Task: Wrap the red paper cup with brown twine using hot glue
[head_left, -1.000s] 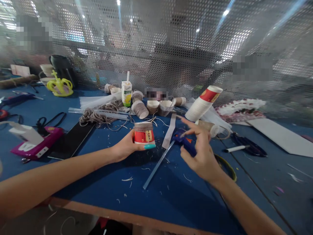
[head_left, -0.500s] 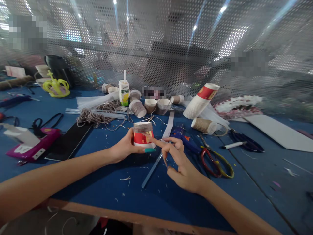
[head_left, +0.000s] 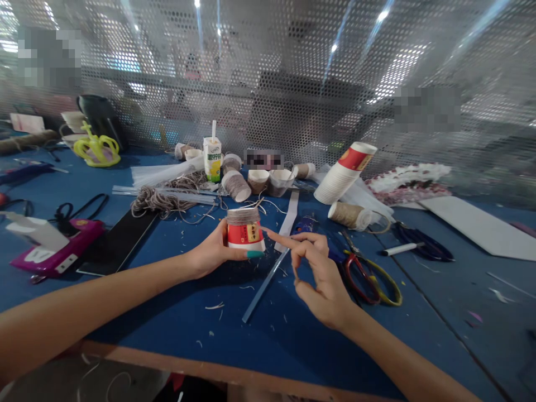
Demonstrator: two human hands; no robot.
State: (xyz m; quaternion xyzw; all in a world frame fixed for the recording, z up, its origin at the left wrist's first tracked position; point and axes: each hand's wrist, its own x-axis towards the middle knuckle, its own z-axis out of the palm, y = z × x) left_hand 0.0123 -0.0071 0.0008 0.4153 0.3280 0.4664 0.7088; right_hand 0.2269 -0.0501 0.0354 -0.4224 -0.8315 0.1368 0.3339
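My left hand (head_left: 213, 252) is wrapped round a paper cup (head_left: 245, 235) from its left side, thumb low across the front. The cup is red and white, and grey-brown cord (head_left: 243, 215) winds in rings round its upper part. Just right of the cup is my right hand (head_left: 320, 273), its index finger stretched toward the cup's side and the other fingers bent and apart. Nothing shows in its grasp. Beneath the hands on the blue table lie a clear glue stick (head_left: 266, 287) and a blue glue gun (head_left: 307, 224), partly hidden by the right hand.
Scissors (head_left: 371, 277) with red and yellow handles lie at right, near a white marker (head_left: 402, 249). A stack of paper cups (head_left: 345, 173) leans behind. Tangled cord (head_left: 157, 202), a drink carton (head_left: 213, 159) and cord-wrapped cups (head_left: 237, 186) stand farther back. A purple pack (head_left: 79, 245) is left.
My right index finger has drawn back to the right from the cup's front. The cup has turned slightly, baring more of its printed label.
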